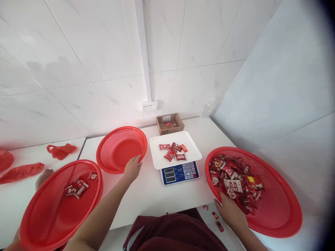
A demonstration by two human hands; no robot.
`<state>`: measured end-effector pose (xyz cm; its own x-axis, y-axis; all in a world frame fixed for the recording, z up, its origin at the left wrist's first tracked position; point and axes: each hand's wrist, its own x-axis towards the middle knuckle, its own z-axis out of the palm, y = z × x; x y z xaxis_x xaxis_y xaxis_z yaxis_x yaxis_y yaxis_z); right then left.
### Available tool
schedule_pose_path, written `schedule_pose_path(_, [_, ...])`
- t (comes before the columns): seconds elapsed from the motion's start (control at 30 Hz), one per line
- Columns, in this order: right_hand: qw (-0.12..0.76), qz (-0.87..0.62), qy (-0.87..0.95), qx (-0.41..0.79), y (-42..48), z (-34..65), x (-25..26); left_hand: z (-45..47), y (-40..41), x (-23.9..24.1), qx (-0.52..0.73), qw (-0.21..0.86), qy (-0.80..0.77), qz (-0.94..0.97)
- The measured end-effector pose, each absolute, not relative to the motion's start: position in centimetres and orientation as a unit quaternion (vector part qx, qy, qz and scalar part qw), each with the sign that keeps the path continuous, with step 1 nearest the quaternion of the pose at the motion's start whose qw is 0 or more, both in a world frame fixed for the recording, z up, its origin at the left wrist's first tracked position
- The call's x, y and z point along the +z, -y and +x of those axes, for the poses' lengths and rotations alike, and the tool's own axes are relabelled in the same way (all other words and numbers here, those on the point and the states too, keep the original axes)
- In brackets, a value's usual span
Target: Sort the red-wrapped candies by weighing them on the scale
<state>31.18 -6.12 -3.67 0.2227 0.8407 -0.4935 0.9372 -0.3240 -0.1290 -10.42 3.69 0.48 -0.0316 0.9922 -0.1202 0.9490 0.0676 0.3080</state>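
Observation:
My left hand [133, 169] grips the near right rim of a round red plastic basket [104, 166] with mesh sides; no packets show inside it. On the right, my right hand [231, 211] is closed on the near left rim of a larger red basket [277, 205]. That basket is tilted and holds a heap of red wrapped candies [232, 184]. Between my hands stands a blue digital scale [180, 173] with a white tray [157, 157] on top. Several wrapped candies [180, 157] lie on the tray.
Another person's hand [43, 177] is at a red basket [60, 216] on the left, with several wrapped candies inside. A cardboard box [170, 130] with packets stands by the wall. Red plastic bags [62, 150] lie at far left. Several packets [219, 226] lie below the table's front edge.

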Motion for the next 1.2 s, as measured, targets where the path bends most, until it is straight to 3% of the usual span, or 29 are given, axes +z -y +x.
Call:
schedule_pose_path(0.17, [0.104,0.757,-0.585,-0.273,5.2,31.3,-3.7,-3.3,-7.3,0.1,0.13,0.168,-0.625,0.751])
schedule_pose_path(0.4, [0.084,0.753,-0.599,-0.26,5.1,31.3,-3.6,2.7,-12.1,-0.3,0.017,0.185,-0.604,0.775])
schedule_pose_path(0.77, [0.083,0.759,-0.584,-0.276,5.2,31.3,-3.6,1.6,-11.2,0.7,0.067,0.184,-0.626,0.755])
schedule_pose_path(1.0, [0.083,0.756,-0.59,-0.271,5.2,31.1,-2.8,-6.5,-11.3,3.3,0.156,0.116,-0.762,0.618])
schedule_pose_path(1.2, [0.073,0.76,-0.583,-0.276,5.2,31.3,-3.4,-7.0,-11.2,2.0,0.068,0.042,-0.782,0.618])
